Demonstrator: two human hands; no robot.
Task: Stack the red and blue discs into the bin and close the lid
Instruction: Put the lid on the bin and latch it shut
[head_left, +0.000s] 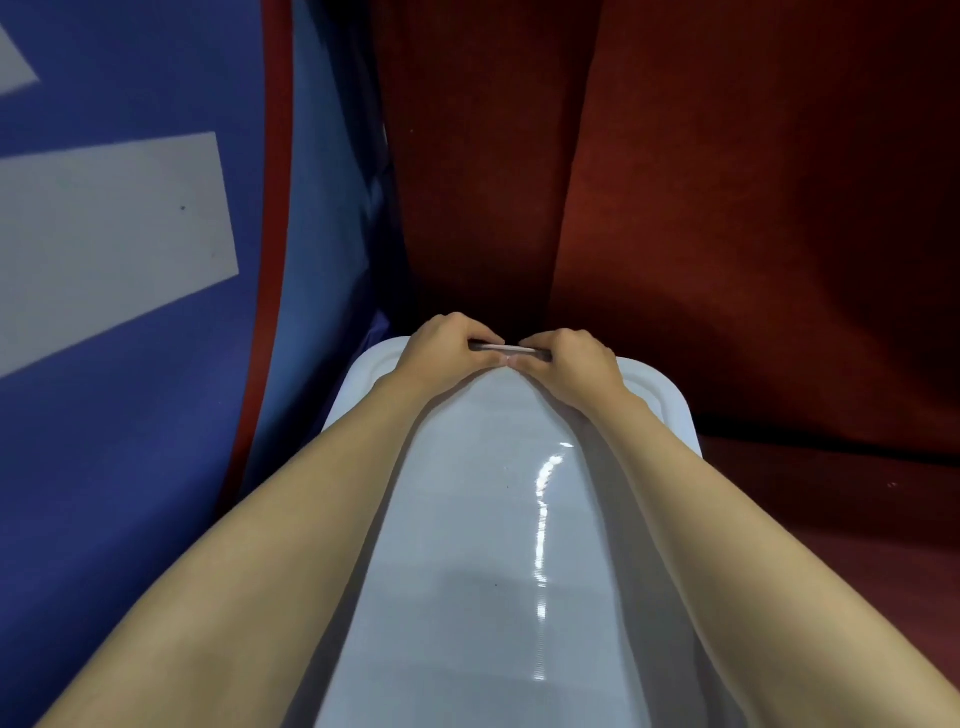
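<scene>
both hands, left hand (447, 345) and right hand (569, 358), curl round the latch (506, 349) at the lid (483, 519) far end, lid's long axis running straight away from me

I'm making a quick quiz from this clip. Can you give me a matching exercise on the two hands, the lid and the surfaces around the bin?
Things:
1. left hand
2. right hand
3. lid
4. blue and white surface

Places or states:
A. white, glossy, lying under both forearms
B. to the left of the bin
C. grips the latch at the lid's far edge, left part
D. grips the same latch, right part

Pairs: 1-C, 2-D, 3-A, 4-B
</scene>
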